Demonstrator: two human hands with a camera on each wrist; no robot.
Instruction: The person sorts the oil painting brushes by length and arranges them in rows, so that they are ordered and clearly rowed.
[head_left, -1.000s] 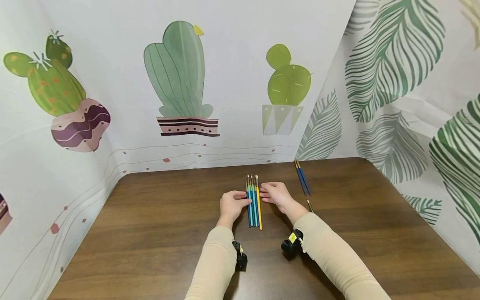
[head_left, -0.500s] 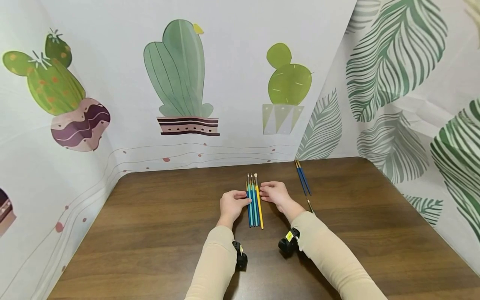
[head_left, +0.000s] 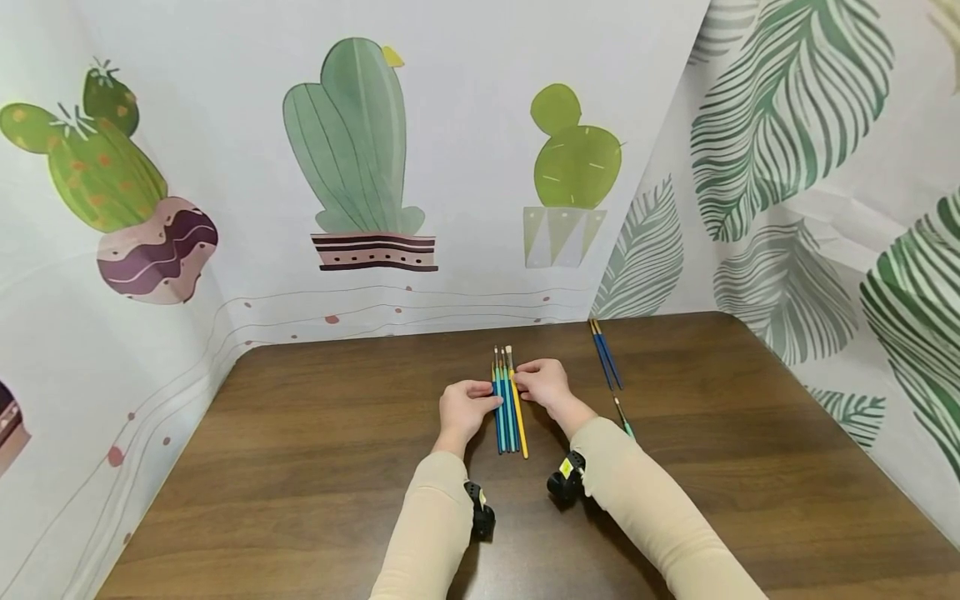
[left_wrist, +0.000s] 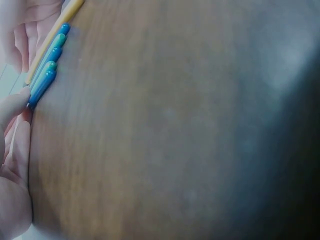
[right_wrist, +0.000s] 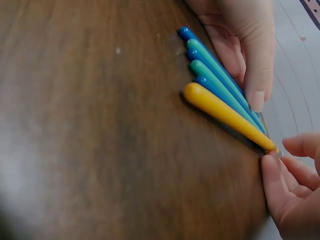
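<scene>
Since the frame one second back, the bristle end of the yellow brush (head_left: 520,418) has swung left toward its neighbours, its butt edging slightly right; the right hand (head_left: 544,385) has shifted left with it, while the left hand (head_left: 462,410) is about where it was. The yellow brush lies on the brown table (head_left: 315,467), bristles pointing away from the person. Immediately left of it, five slim brushes (right_wrist: 225,78), blue and teal alternating, lie side by side. Right hand: thumb and forefinger pinch the yellow brush near its bristle end. Left hand: on the far side of the five from the yellow brush, thumb and forefinger touching the outermost blue handle; cannot tell whether they grip it. Well right of the yellow brush and farther back, two blue brushes (head_left: 603,362); right and nearer than these, a teal-handled brush (head_left: 627,427), partly hidden by the right sleeve (head_left: 645,500). Nearer the person than the yellow brush, a black camera on each wrist (head_left: 564,483) bears a yellow label (head_left: 566,468); any writing too small to read.
</scene>
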